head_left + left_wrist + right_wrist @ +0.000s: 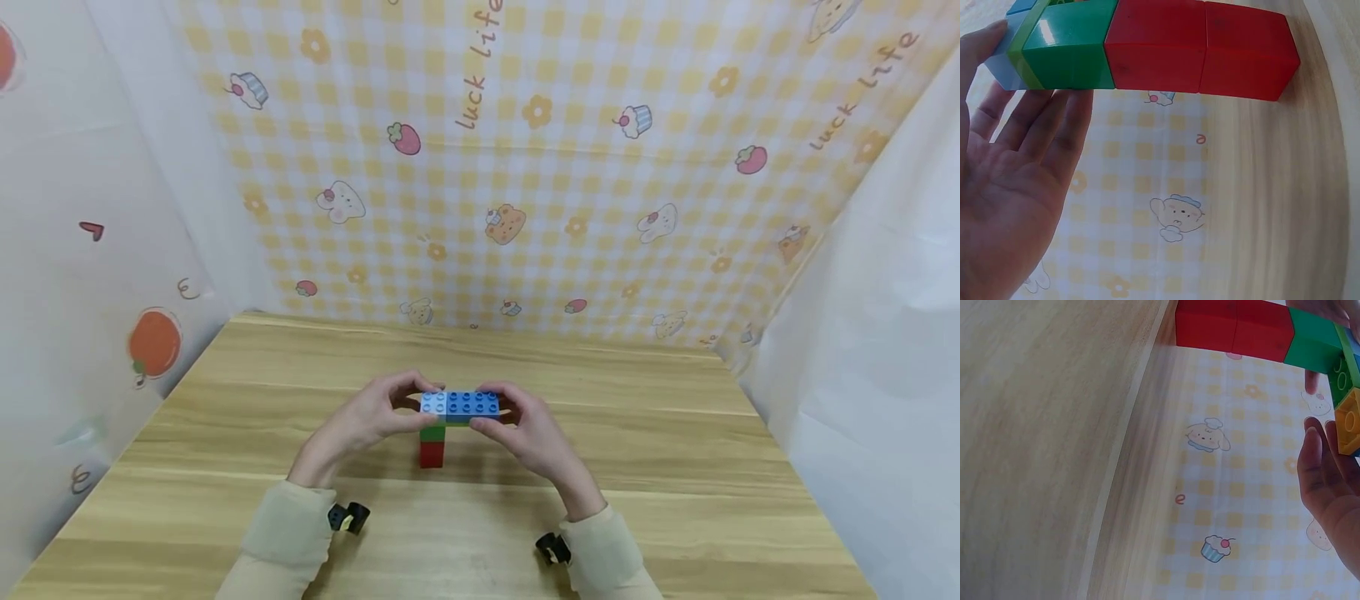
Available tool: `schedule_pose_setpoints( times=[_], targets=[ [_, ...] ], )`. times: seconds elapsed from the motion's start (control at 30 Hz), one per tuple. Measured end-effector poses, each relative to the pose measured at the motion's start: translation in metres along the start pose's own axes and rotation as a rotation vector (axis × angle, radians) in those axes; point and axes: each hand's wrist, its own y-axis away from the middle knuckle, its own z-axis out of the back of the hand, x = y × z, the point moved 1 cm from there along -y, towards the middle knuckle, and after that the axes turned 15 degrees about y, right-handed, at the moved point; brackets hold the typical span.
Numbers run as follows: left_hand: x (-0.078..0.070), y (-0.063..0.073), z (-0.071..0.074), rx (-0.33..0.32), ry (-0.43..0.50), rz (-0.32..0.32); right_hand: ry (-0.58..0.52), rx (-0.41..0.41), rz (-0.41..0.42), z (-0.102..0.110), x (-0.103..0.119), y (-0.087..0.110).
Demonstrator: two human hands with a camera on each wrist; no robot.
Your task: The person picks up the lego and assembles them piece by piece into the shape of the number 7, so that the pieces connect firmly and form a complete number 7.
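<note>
A toy-brick column rises from the table with two red bricks [1157, 47] at the bottom and a green brick [1072, 50] above them. A thin light-green plate [1340, 378] lies across its top and reaches out to the right. On the plate sit a light blue brick [433, 402] and a blue brick [474, 402], side by side. Below the plate's right end is an orange brick [1349, 422], its hollow underside showing. My left hand [375, 410] pinches the light blue brick between thumb and fingers. At the other end, my right hand [531, 427] pinches the blue brick.
The wooden table [637, 467] extends around the column. A yellow-checked printed cloth [465, 183] hangs behind it, with pale sheets on the left [97, 275] and right [870, 333]. Black wrist devices [348, 517] sit at both cuffs.
</note>
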Motion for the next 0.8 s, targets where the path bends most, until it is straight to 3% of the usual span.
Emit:
schedule_pose_setpoints(
  times=[0.23,0.43,0.53,0.67,0.8],
  targets=[
    [-0.003,0.001,0.001,0.045,-0.01,-0.02,-0.024,0.013,0.008,0.001,-0.001,0.0],
    [-0.001,0.001,0.002,0.097,0.029,0.001,-0.046,0.031,0.0,0.0,-0.006,0.0],
    [0.001,0.001,0.003,0.109,0.04,0.006,-0.08,0.037,-0.012,-0.005,-0.022,-0.004],
    [0.009,-0.001,0.005,0.119,0.085,0.054,-0.206,0.056,-0.04,-0.013,-0.044,-0.007],
    [0.017,-0.008,0.007,0.134,0.15,0.102,-0.362,0.044,-0.084,-0.014,-0.048,-0.009]
  ],
)
